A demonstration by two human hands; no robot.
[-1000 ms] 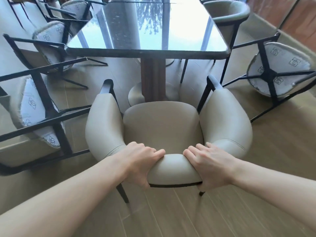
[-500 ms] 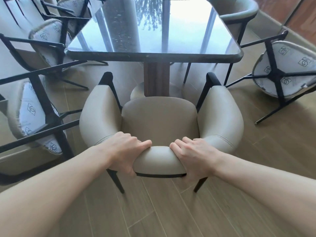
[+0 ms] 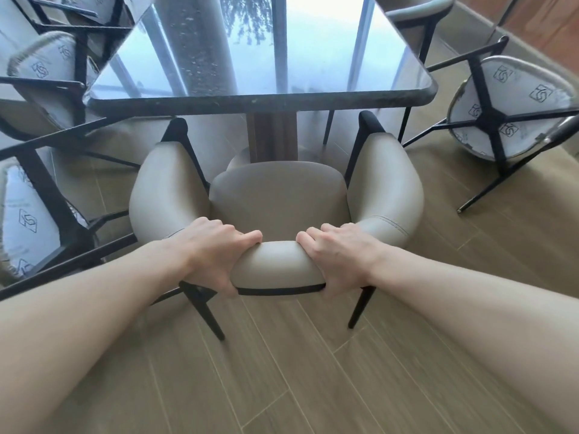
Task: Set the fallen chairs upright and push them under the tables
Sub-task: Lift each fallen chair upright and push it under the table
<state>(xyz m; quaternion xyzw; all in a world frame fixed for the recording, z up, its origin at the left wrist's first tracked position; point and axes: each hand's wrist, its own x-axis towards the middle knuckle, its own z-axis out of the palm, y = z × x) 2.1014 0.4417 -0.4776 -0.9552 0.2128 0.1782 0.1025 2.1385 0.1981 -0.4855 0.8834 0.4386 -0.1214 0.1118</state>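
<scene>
- Two hands grip the curved top of the backrest of the upright chair (image 3: pixel 279 198) — the left hand (image 3: pixel 213 252) and the right hand (image 3: pixel 338 255) each have fingers curled over the padded rim and the thumb tucked under its black lower edge, with a bare stretch of rim between them.
- Compared with a second ago, the chair sits closer to the table (image 3: pixel 263 98): the black tips of its arms now reach up to the table's near edge, where earlier a wide strip of floor showed between them.
- Seat and arms are not yet under the tabletop, so the push looks, to my eye, perhaps halfway done — this chair stands on its legs, and only the sliding-in is left for it.
- Straight ahead stands the table's pedestal (image 3: pixel 271 133) with its rounded foot just beyond the seat's front edge; I judge it will limit how far the seat can go.
- Still tipped over are a chair on the right (image 3: pixel 507 108), underside and black legs facing the camera, and two fallen chairs on the left (image 3: pixel 28 214), whose legs lie near the gripped chair's left side but apart from it.
- Another upright chair (image 3: pixel 413 10) sits at the table's far right corner.
- Wood-look floor planks (image 3: pixel 282 386) run beneath everything.
</scene>
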